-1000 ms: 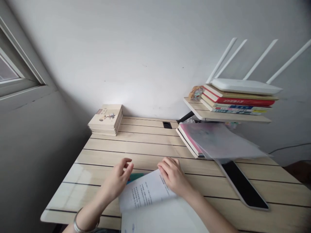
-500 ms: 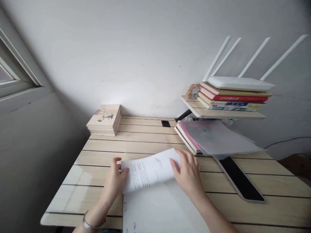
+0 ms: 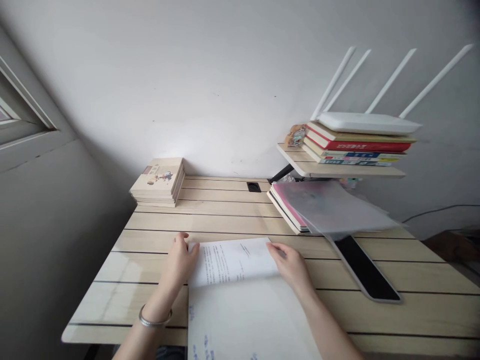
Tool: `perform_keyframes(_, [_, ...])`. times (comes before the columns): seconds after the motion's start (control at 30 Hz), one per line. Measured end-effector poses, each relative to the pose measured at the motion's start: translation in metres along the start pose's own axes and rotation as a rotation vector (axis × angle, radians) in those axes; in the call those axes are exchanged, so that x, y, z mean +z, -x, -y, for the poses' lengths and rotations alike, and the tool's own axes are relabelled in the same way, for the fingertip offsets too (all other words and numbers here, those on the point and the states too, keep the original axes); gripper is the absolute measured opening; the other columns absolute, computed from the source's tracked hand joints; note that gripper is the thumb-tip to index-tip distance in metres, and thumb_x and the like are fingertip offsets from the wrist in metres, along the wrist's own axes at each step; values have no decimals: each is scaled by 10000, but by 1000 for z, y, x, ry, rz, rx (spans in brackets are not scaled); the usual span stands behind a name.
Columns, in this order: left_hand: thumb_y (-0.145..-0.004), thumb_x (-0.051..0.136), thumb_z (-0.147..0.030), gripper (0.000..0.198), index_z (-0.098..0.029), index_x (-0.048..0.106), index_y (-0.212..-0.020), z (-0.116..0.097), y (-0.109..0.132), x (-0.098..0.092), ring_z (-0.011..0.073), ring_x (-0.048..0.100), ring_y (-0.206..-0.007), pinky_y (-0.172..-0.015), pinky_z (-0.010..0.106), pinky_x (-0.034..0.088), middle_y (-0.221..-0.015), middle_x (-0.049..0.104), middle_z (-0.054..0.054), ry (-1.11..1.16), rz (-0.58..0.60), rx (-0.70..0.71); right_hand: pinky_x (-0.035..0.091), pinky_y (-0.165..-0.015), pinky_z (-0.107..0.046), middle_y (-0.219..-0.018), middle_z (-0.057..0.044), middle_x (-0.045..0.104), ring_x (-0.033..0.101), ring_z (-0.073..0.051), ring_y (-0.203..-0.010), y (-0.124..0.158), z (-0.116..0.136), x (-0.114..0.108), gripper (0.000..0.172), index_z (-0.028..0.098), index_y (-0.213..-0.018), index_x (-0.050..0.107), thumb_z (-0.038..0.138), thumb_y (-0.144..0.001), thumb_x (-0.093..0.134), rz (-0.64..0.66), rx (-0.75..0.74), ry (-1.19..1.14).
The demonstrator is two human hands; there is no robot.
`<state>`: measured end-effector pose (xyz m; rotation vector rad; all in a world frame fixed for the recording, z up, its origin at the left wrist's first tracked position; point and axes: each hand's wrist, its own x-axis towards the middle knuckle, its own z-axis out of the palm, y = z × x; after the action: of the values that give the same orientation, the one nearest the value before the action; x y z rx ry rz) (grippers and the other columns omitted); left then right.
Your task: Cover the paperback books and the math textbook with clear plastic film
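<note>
A printed sheet of paper (image 3: 232,261) lies across the far end of a larger white sheet (image 3: 247,317), which has blue handwriting near its left edge. I cannot tell whether the printed part is a fold of the same paper or a separate page. My left hand (image 3: 182,257) pinches the far left edge, thumb on top and fingers curled behind. At the far right corner, my right hand (image 3: 290,265) is closed on the edge between thumb and fingers. The paper rests low over the slatted wooden desk (image 3: 146,275).
A stack of beige books (image 3: 159,182) stands at the back left. Notebooks under a translucent folder (image 3: 333,207) lie at right, near a phone-like dark tablet (image 3: 369,270). A raised shelf (image 3: 337,171) holds several books (image 3: 360,146) and a white router (image 3: 369,123). A socket (image 3: 254,187) sits at the back.
The printed part has come down flatter, its right side lowered. My right hand has shifted from lying over the corner to pinching it from the side. My left hand stays at the left edge.
</note>
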<state>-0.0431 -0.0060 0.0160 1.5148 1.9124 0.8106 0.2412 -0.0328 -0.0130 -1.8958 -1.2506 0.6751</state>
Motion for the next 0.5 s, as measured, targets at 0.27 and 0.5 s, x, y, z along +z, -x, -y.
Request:
perform_keyframes(0.27, [-780,494,-321,252,-171,460,-979,-1,-11,-3,191,565,-747,-708,334,466,-877,521,63,76,28,-96,485,-824,-357,-974,-86,731,659,-276,-939,-8,-4,3,370,196,-909,727,420,-776,464,14,-39,116])
perform_keyframes(0.5, [-743,552,-244,350,-163,453,-1069,-3,-9,-3,248,566,-924,-843,387,431,-988,526,101,-167,77,42,488,-691,-314,-951,-62,734,676,-243,-849,-10,3,4,354,234,-977,709,370,-832,416,2,-118,354])
